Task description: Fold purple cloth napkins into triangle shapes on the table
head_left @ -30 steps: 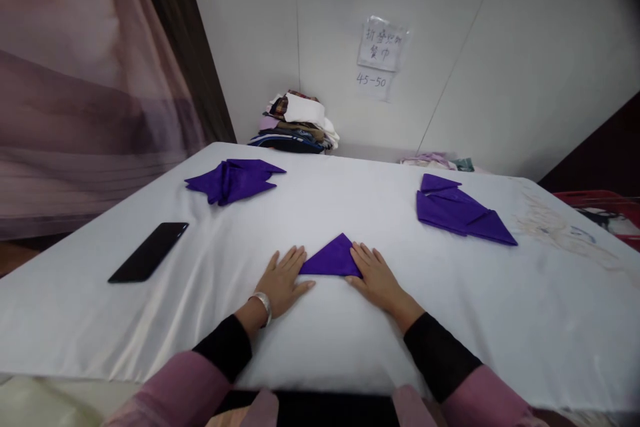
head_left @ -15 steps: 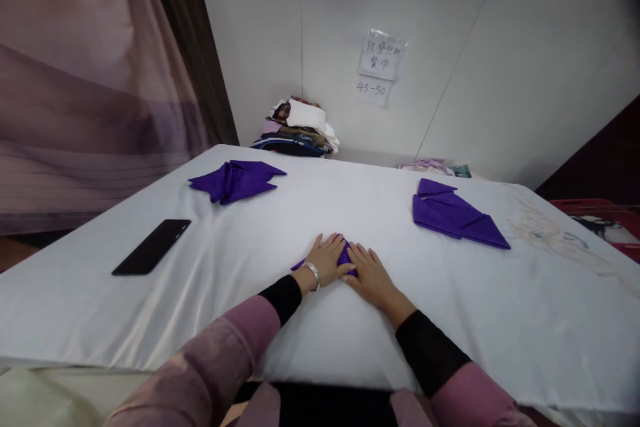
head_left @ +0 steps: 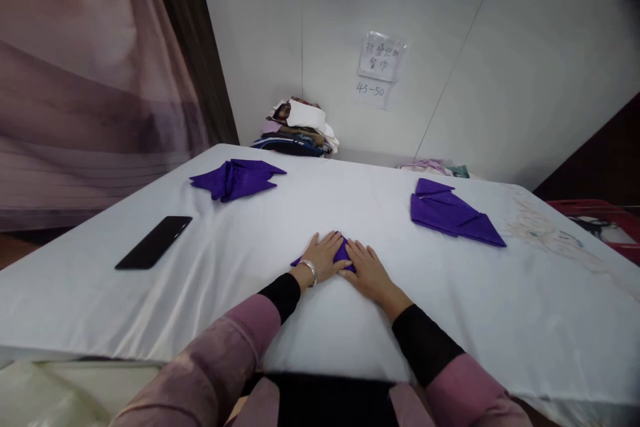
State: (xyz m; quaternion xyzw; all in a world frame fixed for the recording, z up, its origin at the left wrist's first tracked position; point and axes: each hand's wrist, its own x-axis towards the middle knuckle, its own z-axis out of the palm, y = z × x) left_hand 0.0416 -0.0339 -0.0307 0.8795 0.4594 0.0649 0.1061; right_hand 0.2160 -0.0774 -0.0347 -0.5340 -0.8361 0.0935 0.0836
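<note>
A folded purple napkin [head_left: 342, 254] lies on the white-covered table, mostly hidden beneath my two hands. My left hand [head_left: 323, 257] rests flat over its left part, fingers stretched out, with a silver bracelet at the wrist. One pointed purple tip pokes out to the left of that hand. My right hand [head_left: 367, 269] lies on the napkin's right side, its fingers extended and pointing up and left. Both thumbs come close together at the near edge of the cloth.
A folded purple napkin with several points [head_left: 240, 180] lies at back left, another folded purple napkin [head_left: 453, 210] at right. A black phone [head_left: 154, 243] is at left on the white tablecloth [head_left: 320, 193]. Stacked cloths [head_left: 297, 125] stand behind the table; a paper sign [head_left: 379, 57] hangs on the wall.
Both hands keep nearly the same flat pose on the napkin. The whole view has shifted very slightly; the other things on the table have stayed in place.
</note>
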